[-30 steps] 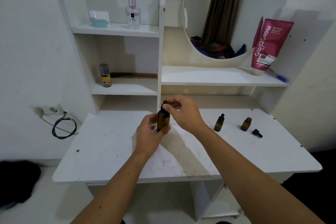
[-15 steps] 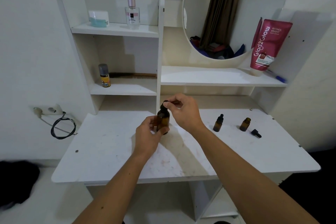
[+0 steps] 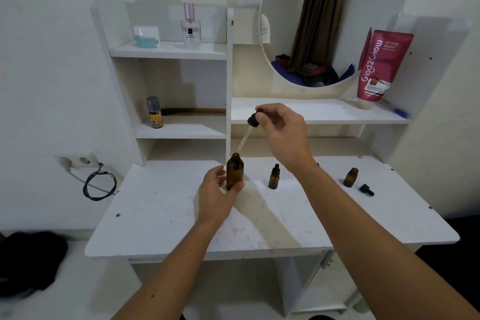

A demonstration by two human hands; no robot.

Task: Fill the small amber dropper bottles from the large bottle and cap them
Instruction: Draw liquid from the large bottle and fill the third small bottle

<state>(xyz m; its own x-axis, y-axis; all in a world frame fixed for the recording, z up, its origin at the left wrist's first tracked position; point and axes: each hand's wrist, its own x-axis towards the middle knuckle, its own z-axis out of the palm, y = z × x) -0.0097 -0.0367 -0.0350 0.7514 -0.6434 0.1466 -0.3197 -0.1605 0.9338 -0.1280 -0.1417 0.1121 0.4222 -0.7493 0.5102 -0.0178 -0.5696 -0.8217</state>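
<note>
The left hand point(image 3: 217, 199) hides the large bottle's point(image 3: 235, 173) base.

**Camera placement: single head view**

One wide-angle head-worn camera looks forward and down onto a white vanity desk point(image 3: 161, 228), close enough that both forearms enter from the bottom edge; shelves point(image 3: 168, 50) and mirror point(image 3: 291, 34) fill the upper frame
</note>
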